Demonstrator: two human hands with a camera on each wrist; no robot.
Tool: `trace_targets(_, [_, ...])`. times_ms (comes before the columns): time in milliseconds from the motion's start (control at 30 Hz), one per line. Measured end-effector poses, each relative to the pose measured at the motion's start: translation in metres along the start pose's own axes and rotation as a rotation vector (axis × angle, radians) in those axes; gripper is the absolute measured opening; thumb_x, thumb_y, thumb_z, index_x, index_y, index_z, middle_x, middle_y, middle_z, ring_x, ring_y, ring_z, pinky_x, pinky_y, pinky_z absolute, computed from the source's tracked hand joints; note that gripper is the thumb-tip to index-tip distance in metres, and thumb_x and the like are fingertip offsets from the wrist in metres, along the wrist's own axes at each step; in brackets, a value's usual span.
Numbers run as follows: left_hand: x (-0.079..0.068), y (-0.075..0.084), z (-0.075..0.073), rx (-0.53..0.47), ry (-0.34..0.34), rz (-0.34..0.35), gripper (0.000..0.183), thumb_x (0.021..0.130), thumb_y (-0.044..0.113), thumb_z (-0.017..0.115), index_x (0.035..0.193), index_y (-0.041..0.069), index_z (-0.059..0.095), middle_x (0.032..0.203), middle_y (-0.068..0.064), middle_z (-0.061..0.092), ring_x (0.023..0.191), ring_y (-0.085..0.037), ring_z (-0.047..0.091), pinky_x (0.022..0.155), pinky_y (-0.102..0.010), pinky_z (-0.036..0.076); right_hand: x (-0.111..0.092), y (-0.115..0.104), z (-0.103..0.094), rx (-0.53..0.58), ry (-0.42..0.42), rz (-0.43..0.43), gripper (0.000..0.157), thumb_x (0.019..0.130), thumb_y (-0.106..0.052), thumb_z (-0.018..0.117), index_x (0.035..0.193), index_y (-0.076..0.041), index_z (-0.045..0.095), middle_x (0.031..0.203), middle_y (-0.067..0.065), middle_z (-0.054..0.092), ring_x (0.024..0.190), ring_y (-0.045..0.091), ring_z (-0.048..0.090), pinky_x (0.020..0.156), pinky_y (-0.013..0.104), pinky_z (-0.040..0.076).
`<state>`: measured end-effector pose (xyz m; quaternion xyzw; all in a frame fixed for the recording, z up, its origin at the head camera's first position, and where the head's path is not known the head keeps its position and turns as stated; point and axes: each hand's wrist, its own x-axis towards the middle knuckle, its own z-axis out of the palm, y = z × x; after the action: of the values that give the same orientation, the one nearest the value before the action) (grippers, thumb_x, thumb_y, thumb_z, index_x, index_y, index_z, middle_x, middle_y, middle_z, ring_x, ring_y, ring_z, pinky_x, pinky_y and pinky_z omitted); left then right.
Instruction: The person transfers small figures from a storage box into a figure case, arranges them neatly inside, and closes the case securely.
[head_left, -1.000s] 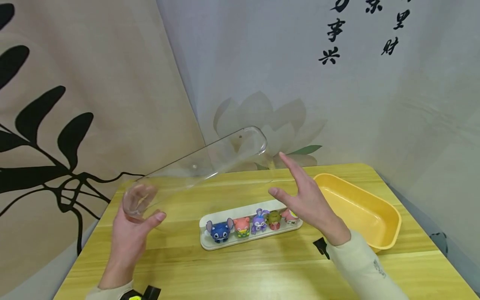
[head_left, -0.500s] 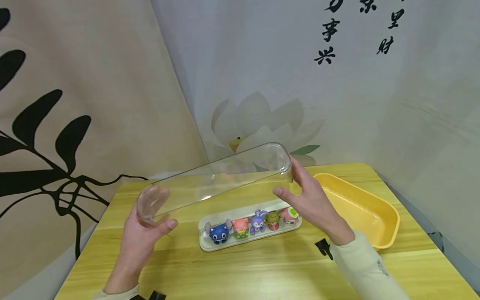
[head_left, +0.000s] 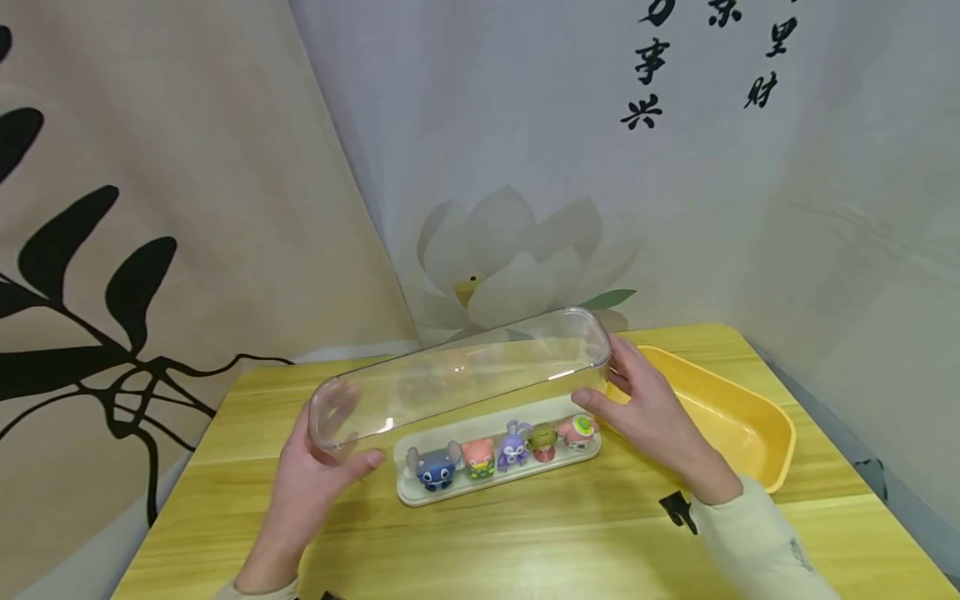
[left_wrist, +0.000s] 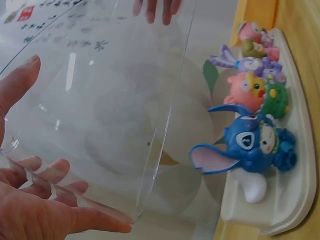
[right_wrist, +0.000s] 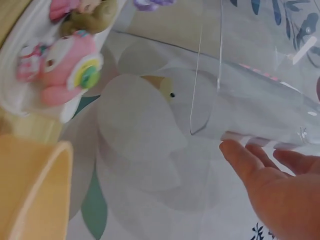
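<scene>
A long clear plastic cover hangs tilted above the table, its left end lower. My left hand grips its left end, fingers wrapped along the end wall, as the left wrist view also shows. Around the right end, my right hand holds the cover, fingertips on the end wall. Below and in front of it lies a white oblong tray with several small figurines in a row: a blue big-eared one at the left, then a pink-and-green one, a purple rabbit-like one and others.
A yellow plastic bin stands at the right of the wooden table, just behind my right hand. Printed cloth hangs behind the table's back edge.
My left hand has moved right and the cover has come lower and more level, over the tray's back part. My right hand has closed in on the cover's right end.
</scene>
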<state>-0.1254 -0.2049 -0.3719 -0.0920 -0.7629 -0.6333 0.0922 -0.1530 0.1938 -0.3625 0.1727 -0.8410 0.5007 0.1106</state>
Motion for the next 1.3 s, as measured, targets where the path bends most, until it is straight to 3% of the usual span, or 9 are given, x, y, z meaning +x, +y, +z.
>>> trace_targets(233, [-0.002, -0.004, 0.017, -0.010, -0.003, -0.027, 0.099, 0.073, -0.008, 0.088, 0.156, 0.015, 0.040, 0.151, -0.006, 0.050, 0.136, -0.016, 0.048, 0.107, -0.017, 0.046, -0.010, 0.014, -0.006, -0.056, -0.004, 0.016, 0.079, 0.094, -0.024, 0.080, 0.160, -0.011, 0.038, 0.149, 0.013, 0.054, 0.134, 0.035, 0.057, 0.110, 0.043, 0.046])
trace_targets(433, [-0.003, -0.009, 0.028, -0.052, -0.007, -0.006, 0.098, 0.071, -0.011, 0.088, 0.155, 0.012, 0.041, 0.152, -0.006, 0.047, 0.134, -0.022, 0.050, 0.105, -0.023, 0.051, -0.014, 0.023, -0.008, -0.050, -0.016, 0.011, 0.082, 0.094, -0.020, 0.079, 0.161, -0.008, 0.034, 0.153, 0.020, 0.051, 0.135, 0.037, 0.055, 0.108, 0.026, 0.047])
trace_targets(500, [-0.003, -0.012, 0.030, -0.070, -0.014, -0.011, 0.098, 0.071, -0.012, 0.087, 0.155, 0.012, 0.041, 0.152, -0.005, 0.047, 0.133, -0.023, 0.051, 0.103, -0.025, 0.053, -0.014, 0.025, -0.008, -0.051, -0.021, 0.015, 0.081, 0.094, -0.020, 0.079, 0.161, -0.008, 0.034, 0.152, 0.020, 0.051, 0.136, 0.038, 0.055, 0.108, 0.028, 0.047])
trace_targets(667, [-0.002, -0.017, 0.033, -0.042, -0.032, -0.071, 0.099, 0.073, -0.007, 0.088, 0.156, 0.013, 0.038, 0.149, -0.004, 0.048, 0.130, -0.023, 0.053, 0.103, -0.025, 0.052, -0.016, 0.031, -0.008, -0.048, -0.050, 0.010, 0.079, 0.096, -0.018, 0.077, 0.161, -0.006, 0.033, 0.151, 0.022, 0.051, 0.135, 0.040, 0.054, 0.107, 0.046, 0.048])
trace_targets(833, [-0.001, -0.024, 0.035, 0.026, -0.044, -0.126, 0.100, 0.076, 0.005, 0.091, 0.158, 0.015, 0.035, 0.151, -0.006, 0.048, 0.135, -0.026, 0.049, 0.114, -0.037, 0.043, -0.016, 0.039, -0.006, -0.041, -0.072, 0.005, 0.079, 0.096, -0.017, 0.076, 0.161, -0.005, 0.032, 0.148, 0.021, 0.055, 0.135, 0.037, 0.055, 0.107, 0.039, 0.049])
trace_targets(933, [-0.001, -0.028, 0.036, 0.037, -0.046, -0.144, 0.100, 0.076, 0.009, 0.092, 0.158, 0.016, 0.035, 0.149, -0.009, 0.050, 0.134, -0.031, 0.051, 0.112, -0.046, 0.046, -0.016, 0.044, -0.004, -0.032, -0.079, -0.009, 0.079, 0.096, -0.015, 0.076, 0.161, -0.004, 0.032, 0.145, 0.022, 0.058, 0.133, 0.038, 0.057, 0.107, 0.040, 0.050])
trace_targets(1100, [0.000, -0.035, 0.039, 0.028, -0.046, -0.148, 0.096, 0.077, 0.009, 0.091, 0.157, 0.018, 0.037, 0.145, -0.012, 0.054, 0.130, -0.035, 0.055, 0.106, -0.051, 0.052, -0.016, 0.052, -0.001, -0.021, -0.088, -0.013, 0.081, 0.096, -0.016, 0.075, 0.162, -0.004, 0.029, 0.145, 0.023, 0.058, 0.133, 0.040, 0.056, 0.106, 0.051, 0.048])
trace_targets(1300, [0.001, -0.042, 0.041, 0.028, -0.049, -0.149, 0.095, 0.079, 0.010, 0.090, 0.157, 0.019, 0.036, 0.145, -0.013, 0.053, 0.131, -0.036, 0.053, 0.108, -0.054, 0.050, -0.016, 0.057, 0.000, -0.035, -0.096, 0.011, 0.082, 0.097, -0.020, 0.075, 0.162, -0.005, 0.029, 0.146, 0.020, 0.058, 0.135, 0.035, 0.055, 0.109, 0.047, 0.047])
